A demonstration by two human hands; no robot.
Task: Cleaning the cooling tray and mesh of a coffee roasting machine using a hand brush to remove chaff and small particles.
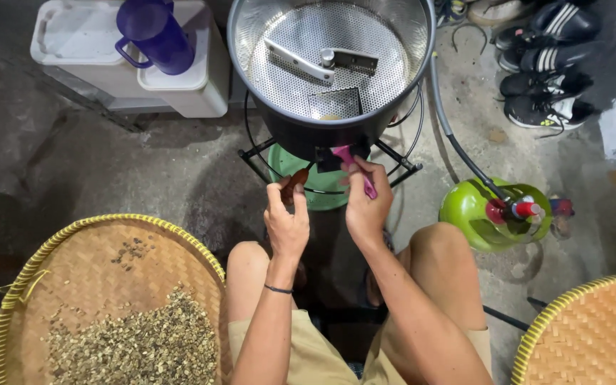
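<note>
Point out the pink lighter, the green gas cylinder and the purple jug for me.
pink lighter (354, 165), head view, on its body above the right hand's fingers.
green gas cylinder (468, 214), head view, on its rounded side.
purple jug (157, 32), head view, on its wall.

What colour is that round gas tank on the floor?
The gas tank is bright green with a red valve on top, seen in the head view.

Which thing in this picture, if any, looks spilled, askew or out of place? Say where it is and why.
Little stands out. On the woven tray at the left, a few beans lie scattered apart from the main bean heap. The green gas cylinder appears to lie on its side on the floor.
</note>
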